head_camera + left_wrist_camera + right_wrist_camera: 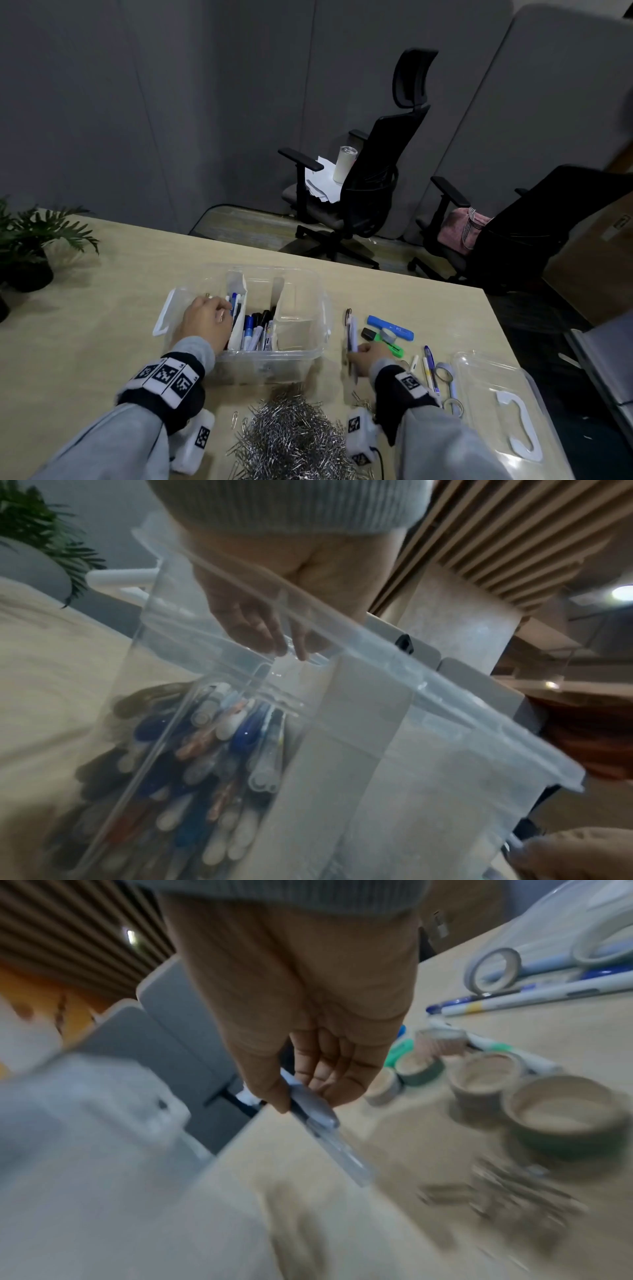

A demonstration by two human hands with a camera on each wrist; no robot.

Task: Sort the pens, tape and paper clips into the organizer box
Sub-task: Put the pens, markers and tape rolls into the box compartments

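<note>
The clear organizer box (308, 346) stands mid-table, with white dividers and many pens (255, 330) in its left and middle compartments. My left hand (205, 320) reaches into the left compartment; its fingertips (274, 639) point down and seem to pinch a thin pen. Just right of the box, my right hand (364, 356) grips a pale lavender pen (315, 1110) together with a darker one. Blue (390, 328) and green (392, 347) highlighters, more pens (430, 370) and tape rolls (443, 371) lie to the right. A heap of paper clips (291, 438) sits near me.
The clear box lid (503, 411) with a white handle lies at the table's right edge. A potted plant (27, 246) stands far left. Several small tape rolls (565, 1118) lie beside my right hand. Office chairs stand beyond the table.
</note>
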